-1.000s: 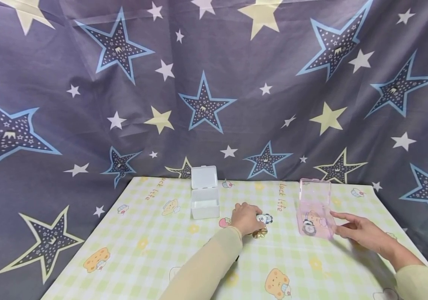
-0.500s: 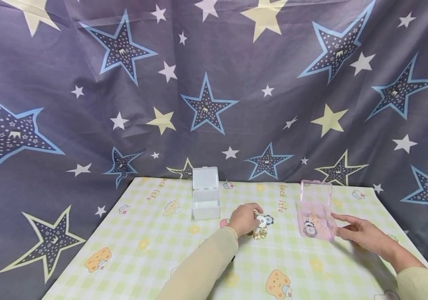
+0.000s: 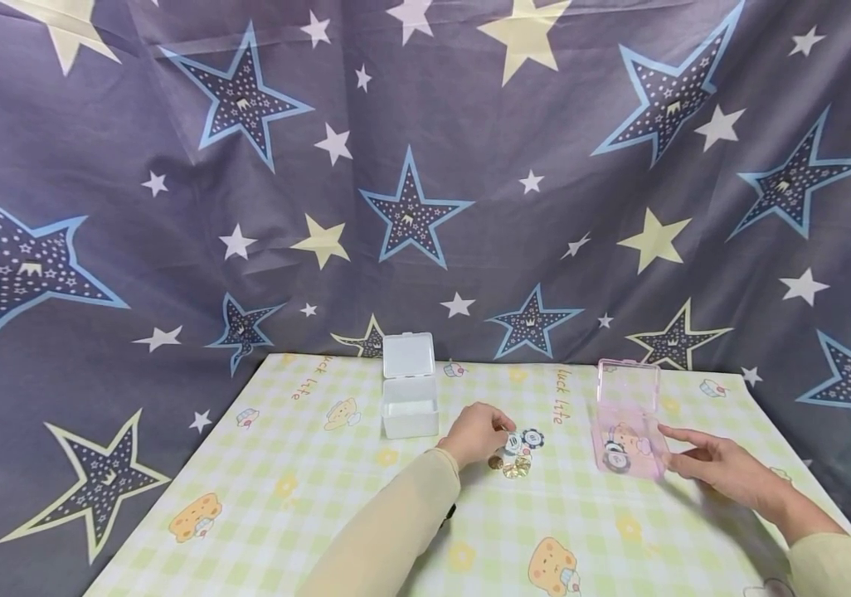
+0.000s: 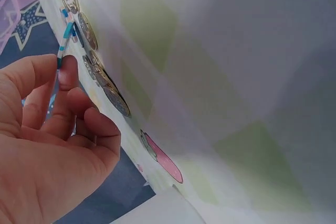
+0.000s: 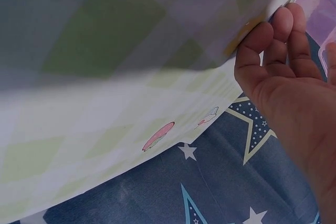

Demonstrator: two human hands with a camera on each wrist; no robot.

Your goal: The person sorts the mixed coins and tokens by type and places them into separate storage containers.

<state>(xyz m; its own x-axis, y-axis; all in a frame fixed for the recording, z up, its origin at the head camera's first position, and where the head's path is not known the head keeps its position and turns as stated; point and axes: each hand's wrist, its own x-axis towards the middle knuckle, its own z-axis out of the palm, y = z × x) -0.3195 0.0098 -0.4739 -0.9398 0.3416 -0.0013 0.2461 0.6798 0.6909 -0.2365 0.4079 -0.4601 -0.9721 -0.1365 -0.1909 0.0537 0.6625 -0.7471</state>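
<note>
In the head view my left hand [image 3: 476, 433] is over the small pile at mid-table. Between its thumb and fingertips it pinches a poker chip [image 4: 65, 41], whose blue-and-white edge shows in the left wrist view. Beside it lie another dark-edged poker chip [image 3: 533, 438] and several gold coins [image 3: 518, 467], with a browner coin [image 3: 496, 462] at the left. My right hand [image 3: 724, 469] has its fingers extended against the right side of a clear pink box [image 3: 645, 473]. The box's lid stands raised, and dark-and-white poker chips [image 3: 615, 458] lie inside.
A white box [image 3: 410, 424] with its lid up stands left of the pile, towards the back. A checked cloth with cartoon prints [image 3: 306, 506] covers the table. Behind the table's back edge hangs a dark star-patterned curtain [image 3: 455, 108].
My left hand has drawn back to the left from over the pile, uncovering more coins and chips, and now pinches a chip. The right hand stays at the pink box.
</note>
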